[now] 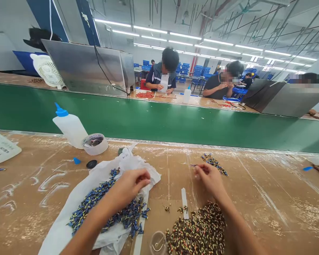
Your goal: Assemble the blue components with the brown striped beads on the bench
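Note:
My left hand (131, 184) hovers over a heap of small blue parts (106, 209) lying on a white plastic bag (77, 219); its fingers are curled together in a pinch, and what they hold is too small to see. My right hand (208, 177) is closed in a pinch on a small striped piece at its fingertips, just short of a little row of finished striped pieces (214, 163). A big pile of brown, yellow and black striped coils (199, 232) lies below my right wrist.
A glue bottle with a blue cap (69, 127) and a tape roll (96, 143) stand at the back left. A green conveyor belt (159, 120) runs across behind the bench. Beyond it, other people sit working at tables. A small clear cup (158, 243) sits near the front edge.

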Available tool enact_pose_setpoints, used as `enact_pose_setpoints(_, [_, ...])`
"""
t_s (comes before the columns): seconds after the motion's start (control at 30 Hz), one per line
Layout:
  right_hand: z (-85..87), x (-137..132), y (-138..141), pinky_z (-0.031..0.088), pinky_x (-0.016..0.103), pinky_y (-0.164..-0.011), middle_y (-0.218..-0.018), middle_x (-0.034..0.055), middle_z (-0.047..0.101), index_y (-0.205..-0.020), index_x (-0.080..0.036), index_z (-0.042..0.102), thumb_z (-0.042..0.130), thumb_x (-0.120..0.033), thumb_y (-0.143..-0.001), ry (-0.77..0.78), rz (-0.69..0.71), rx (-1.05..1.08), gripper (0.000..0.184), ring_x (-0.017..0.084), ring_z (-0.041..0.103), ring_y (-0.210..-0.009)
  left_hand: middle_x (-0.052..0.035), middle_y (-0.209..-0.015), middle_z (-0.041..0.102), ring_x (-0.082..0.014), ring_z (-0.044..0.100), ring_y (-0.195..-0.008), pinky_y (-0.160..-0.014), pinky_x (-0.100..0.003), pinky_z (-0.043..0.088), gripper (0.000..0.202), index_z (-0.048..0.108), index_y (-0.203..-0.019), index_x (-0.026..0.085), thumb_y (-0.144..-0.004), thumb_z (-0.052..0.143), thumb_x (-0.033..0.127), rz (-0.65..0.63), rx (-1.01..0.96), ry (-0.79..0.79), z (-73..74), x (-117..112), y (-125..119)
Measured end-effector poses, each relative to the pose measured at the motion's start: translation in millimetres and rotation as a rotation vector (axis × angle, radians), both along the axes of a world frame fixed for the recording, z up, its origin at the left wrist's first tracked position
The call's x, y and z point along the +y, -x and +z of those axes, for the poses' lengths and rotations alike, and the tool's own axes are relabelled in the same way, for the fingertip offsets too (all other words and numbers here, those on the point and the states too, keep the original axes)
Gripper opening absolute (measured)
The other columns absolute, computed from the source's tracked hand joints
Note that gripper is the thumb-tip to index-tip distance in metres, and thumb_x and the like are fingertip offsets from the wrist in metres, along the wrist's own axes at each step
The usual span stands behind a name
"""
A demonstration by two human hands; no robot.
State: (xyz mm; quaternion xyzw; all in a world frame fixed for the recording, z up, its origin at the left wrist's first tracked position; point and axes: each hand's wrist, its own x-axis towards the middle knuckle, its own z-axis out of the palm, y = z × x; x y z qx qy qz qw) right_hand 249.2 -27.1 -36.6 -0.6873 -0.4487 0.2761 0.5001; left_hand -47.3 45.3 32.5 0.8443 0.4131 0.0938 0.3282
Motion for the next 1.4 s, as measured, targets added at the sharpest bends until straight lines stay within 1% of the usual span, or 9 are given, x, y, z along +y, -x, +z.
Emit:
enact_pose_setpoints(0.13, [0.5, 0, -54, 0.042, 0.028, -0.053, -0.067, 0.0066, 0.066, -0.103, -0.011, 0.062, 0.058, -0.046, -0.077, -0.039, -0.228, -0.022, 0.044, 0.019, 0.057, -0.057, -0.0023, -0.084, 0.063, -0.0213, 0.056, -0.082, -0.069, -0.029, 0.033, 0.010, 0.060, -0.087, 0.020, -0.079, 0.055, 0.025, 0.091, 0.262, -0.080, -0.1, 12, 26])
enact_pose_setpoints(0.23, [6.0, -7, -68, 0.040, 0.027, -0.055, -0.065, 0.0028, 0.062, -0.112, -0.010, 0.058, 0.054, -0.045, -0.079, -0.098, -0.347, -0.024, 0.049, 0.017, 0.055, -0.058, -0.0033, -0.090, 0.063, -0.0222, 0.055, -0.086, -0.070, -0.029, 0.032, 0.013, 0.056, -0.088, 0.020, -0.075, 0.055, 0.019, 0.054, 0.330, -0.084, -8.2, 11, 30])
enact_pose_setpoints(0.4, [12.1, -13, -62, 0.035, 0.025, -0.051, -0.063, -0.0009, 0.055, -0.111, -0.012, 0.059, 0.051, -0.043, -0.081, -0.152, -0.432, 0.014, 0.044, 0.013, 0.047, -0.054, -0.0044, -0.086, 0.063, -0.0230, 0.055, -0.084, -0.070, -0.031, 0.034, 0.008, 0.055, -0.083, 0.019, -0.079, 0.048, 0.018, 0.036, 0.331, -0.100, -12.2, 9, 31])
enact_pose_setpoints(0.57, [13.6, -11, -51, 0.033, 0.023, -0.050, -0.063, -0.0012, 0.055, -0.105, -0.013, 0.062, 0.055, -0.043, -0.080, -0.152, -0.385, 0.032, 0.039, 0.013, 0.046, -0.054, -0.0084, -0.098, 0.064, -0.0260, 0.057, -0.095, -0.081, -0.035, 0.038, 0.023, 0.061, -0.099, 0.018, -0.085, 0.043, 0.022, 0.093, 0.217, -0.163, -6.5, 18, 37])
enact_pose_setpoints(0.7, [13.3, -12, -46, 0.031, 0.023, -0.048, -0.063, -0.0009, 0.055, -0.106, -0.014, 0.062, 0.056, -0.045, -0.081, -0.156, -0.341, 0.049, 0.040, 0.011, 0.043, -0.051, -0.0075, -0.088, 0.064, -0.0236, 0.059, -0.085, -0.078, -0.034, 0.040, 0.026, 0.065, -0.089, 0.017, -0.088, 0.042, 0.028, 0.125, 0.049, -0.219, 1.0, 18, 29])
enact_pose_setpoints(0.8, [13.8, -13, -39, 0.032, 0.022, -0.048, -0.064, -0.0004, 0.055, -0.104, -0.015, 0.064, 0.057, -0.048, -0.082, -0.157, -0.282, 0.069, 0.040, 0.011, 0.044, -0.053, -0.0023, -0.074, 0.063, -0.0183, 0.060, -0.070, -0.069, -0.029, 0.043, 0.019, 0.065, -0.081, 0.018, -0.085, 0.050, 0.029, 0.107, -0.147, -0.009, 1.3, 10, 10])
enact_pose_setpoints(0.97, [23.1, -21, -11, 0.031, 0.022, -0.048, -0.064, -0.0011, 0.054, -0.102, -0.016, 0.063, 0.060, -0.048, -0.083, -0.145, -0.100, 0.146, 0.037, 0.010, 0.041, -0.053, 0.0012, -0.062, 0.057, -0.0117, 0.055, -0.058, -0.059, -0.024, 0.045, 0.019, 0.064, -0.075, 0.014, -0.078, 0.065, 0.033, 0.040, -0.488, 0.510, -16.4, -4, -19])
enact_pose_setpoints(1.13, [36.6, -29, 12, 0.035, 0.022, -0.049, -0.066, -0.0004, 0.055, -0.102, -0.018, 0.064, 0.059, -0.048, -0.086, -0.112, 0.011, 0.125, 0.034, 0.011, 0.046, -0.056, 0.0014, -0.065, 0.058, -0.0073, 0.055, -0.056, -0.056, -0.020, 0.046, 0.026, 0.063, -0.080, 0.013, -0.076, 0.073, 0.037, 0.146, -0.715, 0.891, -19.4, -9, -22])
enact_pose_setpoints(1.4, [36.9, -34, 35, 0.041, 0.024, -0.050, -0.068, 0.0020, 0.061, -0.101, -0.019, 0.066, 0.056, -0.041, -0.088, -0.112, 0.132, 0.062, 0.028, 0.013, 0.052, -0.057, -0.0053, -0.083, 0.068, -0.0102, 0.067, -0.073, -0.076, -0.021, 0.051, 0.024, 0.062, -0.090, 0.010, -0.075, 0.077, 0.022, 0.172, -0.819, 1.095, -19.2, -10, -23])
